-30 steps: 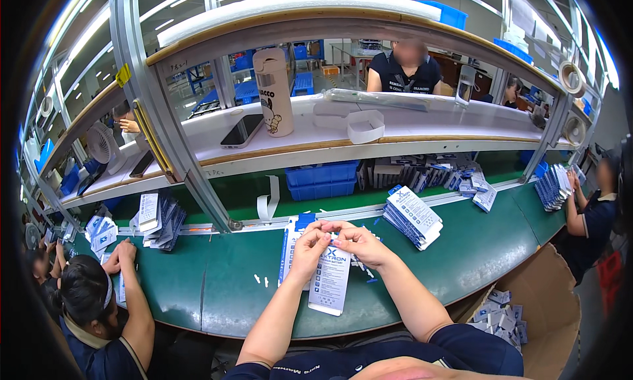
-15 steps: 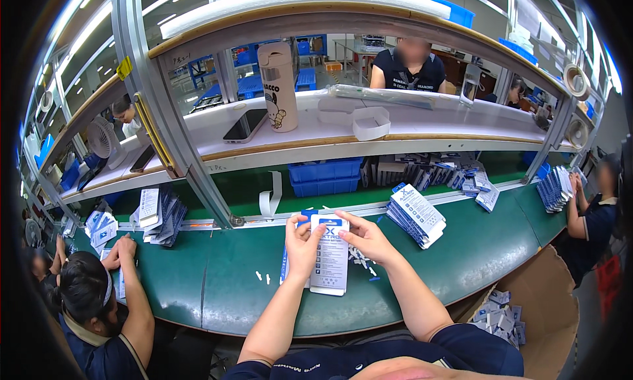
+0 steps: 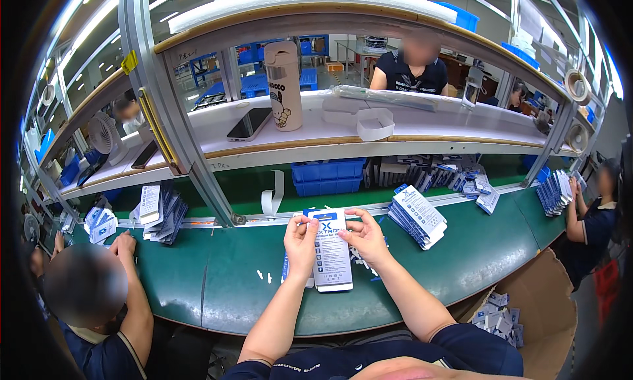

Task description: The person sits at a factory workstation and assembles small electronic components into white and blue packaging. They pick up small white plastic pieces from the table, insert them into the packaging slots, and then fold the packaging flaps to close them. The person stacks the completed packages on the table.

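A flat white-and-blue carton [image 3: 333, 264] with a hang tab at its far end is held between my two hands above the green bench. My left hand [image 3: 301, 247] grips its left edge near the top, thumb on the front face. My right hand [image 3: 366, 240] pinches the upper right edge, thumb on the front and fingers behind. Partly hidden under my left hand and this carton lies more blue-and-white packaging [image 3: 285, 269]. Small white scraps [image 3: 264, 276] lie left of my left wrist, and others show beside the carton's right edge.
A stack of similar cartons [image 3: 418, 216] stands to the right, another stack [image 3: 161, 215] to the left. Behind are a blue bin [image 3: 328, 177] and a shelf with a phone [image 3: 250, 125] and tumbler [image 3: 283, 87]. An open cardboard box [image 3: 544, 307] holds cartons at lower right. Co-workers sit both sides.
Both thumbs have shifted lower relative to the carton's face, leaving its hang tab and upper print more exposed. The co-worker at left has moved their head.
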The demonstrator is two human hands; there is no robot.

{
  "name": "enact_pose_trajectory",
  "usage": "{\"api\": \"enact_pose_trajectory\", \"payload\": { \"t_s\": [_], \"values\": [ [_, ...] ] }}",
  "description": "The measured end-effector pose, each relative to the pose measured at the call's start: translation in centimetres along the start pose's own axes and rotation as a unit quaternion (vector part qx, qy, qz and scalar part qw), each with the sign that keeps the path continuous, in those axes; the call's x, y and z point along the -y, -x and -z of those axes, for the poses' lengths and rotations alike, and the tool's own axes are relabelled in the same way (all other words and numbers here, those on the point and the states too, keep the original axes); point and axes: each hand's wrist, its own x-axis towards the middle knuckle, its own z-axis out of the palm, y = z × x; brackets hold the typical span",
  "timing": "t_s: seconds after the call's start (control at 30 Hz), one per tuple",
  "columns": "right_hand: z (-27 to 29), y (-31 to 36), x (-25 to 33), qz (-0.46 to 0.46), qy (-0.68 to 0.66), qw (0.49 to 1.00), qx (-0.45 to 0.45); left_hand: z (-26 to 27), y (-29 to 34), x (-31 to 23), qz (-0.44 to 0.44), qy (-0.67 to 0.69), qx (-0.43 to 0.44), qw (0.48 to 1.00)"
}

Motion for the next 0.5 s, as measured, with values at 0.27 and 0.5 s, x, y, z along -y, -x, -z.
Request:
{"api": "enact_pose_trajectory", "payload": {
  "t_s": [0.27,0.5],
  "values": [
    [-0.7,0.2,0.1,-0.004,0.023,0.999,-0.03,0.1,0.3,0.1,-0.046,-0.037,-0.022,0.998],
    [-1.0,0.3,-1.4,0.085,0.13,0.977,-0.147,-1.0,1.1,0.6,-0.027,-0.057,-0.013,0.998]
  ]
}}
